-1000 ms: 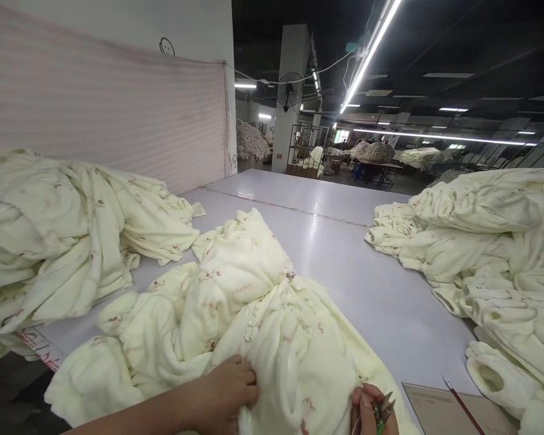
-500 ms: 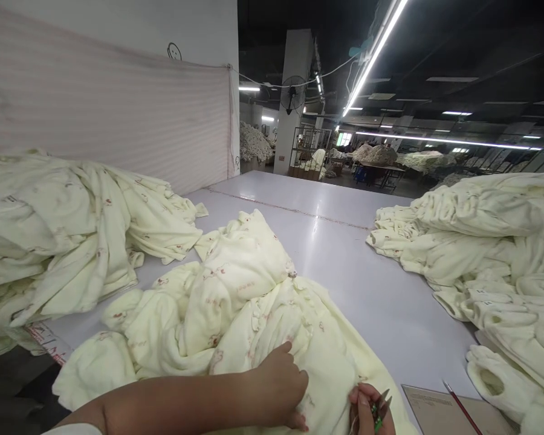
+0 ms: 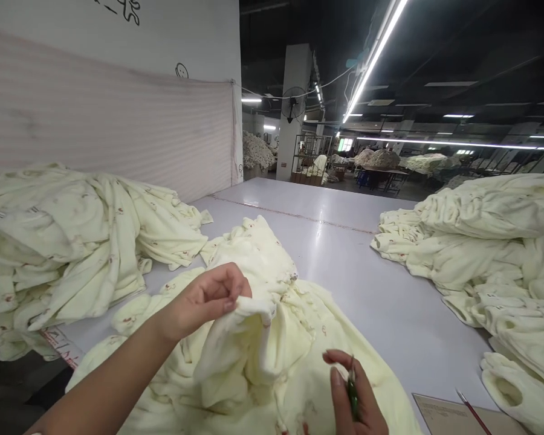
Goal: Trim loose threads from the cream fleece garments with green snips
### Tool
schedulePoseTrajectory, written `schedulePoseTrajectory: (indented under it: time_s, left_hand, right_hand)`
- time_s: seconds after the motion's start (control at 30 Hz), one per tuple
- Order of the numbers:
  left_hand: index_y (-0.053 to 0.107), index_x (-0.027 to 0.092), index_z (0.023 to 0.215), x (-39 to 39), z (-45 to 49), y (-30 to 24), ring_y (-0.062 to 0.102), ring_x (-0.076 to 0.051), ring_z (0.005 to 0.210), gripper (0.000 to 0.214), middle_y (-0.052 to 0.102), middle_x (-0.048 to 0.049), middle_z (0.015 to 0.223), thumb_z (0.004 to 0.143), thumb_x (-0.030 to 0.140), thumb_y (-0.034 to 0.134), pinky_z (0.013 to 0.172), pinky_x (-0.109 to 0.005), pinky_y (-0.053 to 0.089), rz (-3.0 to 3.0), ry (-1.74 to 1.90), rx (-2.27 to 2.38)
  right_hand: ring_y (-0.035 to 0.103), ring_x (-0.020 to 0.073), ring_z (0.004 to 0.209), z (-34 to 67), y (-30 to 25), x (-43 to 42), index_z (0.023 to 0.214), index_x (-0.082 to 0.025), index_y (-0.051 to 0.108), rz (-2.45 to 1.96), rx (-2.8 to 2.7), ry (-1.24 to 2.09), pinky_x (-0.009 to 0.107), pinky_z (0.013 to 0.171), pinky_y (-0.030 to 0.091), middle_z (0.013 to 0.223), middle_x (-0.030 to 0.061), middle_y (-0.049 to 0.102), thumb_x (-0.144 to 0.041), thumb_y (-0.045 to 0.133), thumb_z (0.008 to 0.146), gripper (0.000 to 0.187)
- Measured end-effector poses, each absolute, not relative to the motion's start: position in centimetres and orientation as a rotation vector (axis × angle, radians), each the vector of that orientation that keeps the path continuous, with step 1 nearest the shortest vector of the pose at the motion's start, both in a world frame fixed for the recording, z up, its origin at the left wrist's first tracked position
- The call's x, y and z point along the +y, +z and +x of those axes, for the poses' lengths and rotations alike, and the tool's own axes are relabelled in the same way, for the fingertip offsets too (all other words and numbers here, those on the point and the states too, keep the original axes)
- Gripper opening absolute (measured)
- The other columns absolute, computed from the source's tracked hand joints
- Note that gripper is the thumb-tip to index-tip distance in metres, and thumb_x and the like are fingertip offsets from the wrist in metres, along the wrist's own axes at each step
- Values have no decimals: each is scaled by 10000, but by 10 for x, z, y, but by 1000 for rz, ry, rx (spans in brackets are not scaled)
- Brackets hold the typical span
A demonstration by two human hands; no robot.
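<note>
A pale yellow fleece garment [image 3: 303,326] with small reddish prints lies bunched on the table in front of me. My left hand [image 3: 213,296] pinches the edge of an opening in it and lifts that part off the heap. To the right and lower, my right hand [image 3: 356,393] has its fingers closed around thread snips [image 3: 352,393] with green handles, their blades pointing up. The thumb and index finger of that hand are apart, close to the cloth. Whether it touches the garment I cannot tell.
Similar garments are piled on the left [image 3: 86,229] and on the right [image 3: 480,235] of the pale table [image 3: 344,260]. A brown card [image 3: 439,414] with a red pen [image 3: 474,412] on it lies at the near right. A striped cloth [image 3: 118,121] hangs along the left wall.
My left hand has gone up and left from the cloth and now raises an edge of the garment. My right hand, with the snips, has shifted slightly left and up.
</note>
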State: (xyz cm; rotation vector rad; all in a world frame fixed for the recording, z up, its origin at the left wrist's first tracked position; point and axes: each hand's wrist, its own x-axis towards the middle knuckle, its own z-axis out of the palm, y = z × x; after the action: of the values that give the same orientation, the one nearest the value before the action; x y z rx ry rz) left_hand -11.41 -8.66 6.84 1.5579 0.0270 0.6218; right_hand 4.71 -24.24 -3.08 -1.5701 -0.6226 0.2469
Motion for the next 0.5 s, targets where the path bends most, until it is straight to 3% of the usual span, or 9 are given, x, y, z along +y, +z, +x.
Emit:
schedulePoseTrajectory:
  time_s: [0.1, 0.2, 0.3, 0.4, 0.5]
  left_hand:
    - [447, 161, 827, -81, -105, 75, 475, -110, 645, 133, 503, -25, 756, 778, 197, 566, 566, -205, 378, 1479, 684, 24]
    - [443, 164, 774, -62, -107, 83, 436, -92, 548, 160, 453, 21, 616, 710, 201, 584, 519, -195, 372, 1298, 899, 74]
    - [447, 167, 711, -40, -125, 80, 273, -64, 410, 97, 274, 79, 429, 738, 233, 514, 449, -172, 309, 1304, 1024, 193]
    - [548, 144, 717, -37, -138, 63, 230, -56, 406, 170, 275, 78, 432, 770, 305, 534, 417, -168, 213, 1849, 557, 431]
    - [603, 157, 809, -57, -131, 46, 365, -75, 505, 175, 424, 44, 552, 762, 320, 562, 478, -178, 270, 2281, 211, 674]
  right_hand:
    - [525, 185, 994, 40, -26, -218, 1041, -223, 567, -1359, -1021, 453, 248, 835, 407, 1041, 45, 602, -385, 458, 824, 292]
    - [586, 172, 820, 44, -52, -201, 1002, -234, 600, -1370, -1380, 696, 238, 741, 447, 909, 29, 649, -367, 509, 799, 259]
    - [569, 151, 694, 54, -81, -203, 904, -199, 576, -1454, -1339, 638, 213, 648, 433, 770, 17, 625, -404, 494, 799, 244]
    - [480, 101, 563, 57, -93, -217, 851, -197, 510, -1529, -1106, 529, 175, 550, 386, 666, -28, 532, -439, 491, 797, 248]
    - [386, 77, 464, 47, -89, -225, 764, -212, 530, -1548, -964, 381, 168, 475, 336, 559, -65, 451, -424, 535, 776, 213]
